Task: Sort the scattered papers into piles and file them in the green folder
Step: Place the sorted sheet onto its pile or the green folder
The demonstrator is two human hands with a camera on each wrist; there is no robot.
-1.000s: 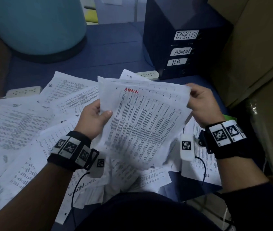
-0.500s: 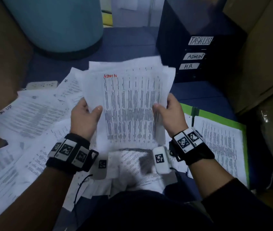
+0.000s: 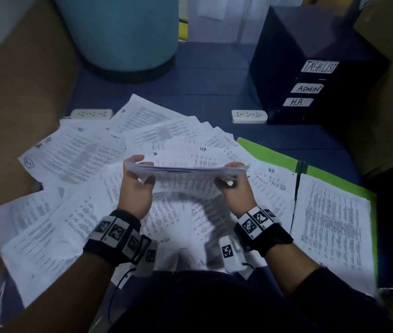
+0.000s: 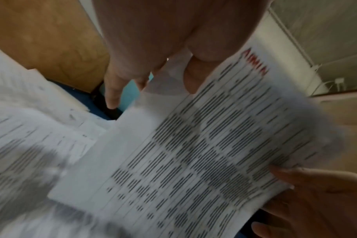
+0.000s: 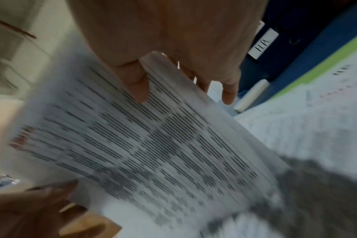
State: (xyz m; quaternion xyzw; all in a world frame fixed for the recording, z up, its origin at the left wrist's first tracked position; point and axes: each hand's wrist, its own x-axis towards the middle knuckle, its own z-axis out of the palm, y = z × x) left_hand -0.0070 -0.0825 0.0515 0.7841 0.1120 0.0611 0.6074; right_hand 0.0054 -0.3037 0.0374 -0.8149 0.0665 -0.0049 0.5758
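Both hands hold one stack of printed papers [image 3: 186,179] upright over the scattered sheets, so the head view sees its top edge. My left hand [image 3: 138,174] grips its left side, my right hand [image 3: 232,176] its right side. The front sheet bears "ADMIN" in red [image 4: 255,61], and the thumb [image 5: 137,83] presses on its face. An open green folder [image 3: 274,157] lies at the right with a printed sheet [image 3: 332,222] on it. Many loose papers [image 3: 75,157] fan across the blue floor, some marked HR.
A dark drawer unit [image 3: 310,75] labelled TASKLIST, ADMIN and H.R. stands at the back right. A teal drum [image 3: 118,32] stands at the back left. Two white power strips [image 3: 249,116] lie on the floor. Cardboard boxes [image 3: 387,111] line the right side.
The stack has been lowered and stood upright between both hands, so its printed face no longer shows to the head camera. The view has tilted down, showing more of the green folder.
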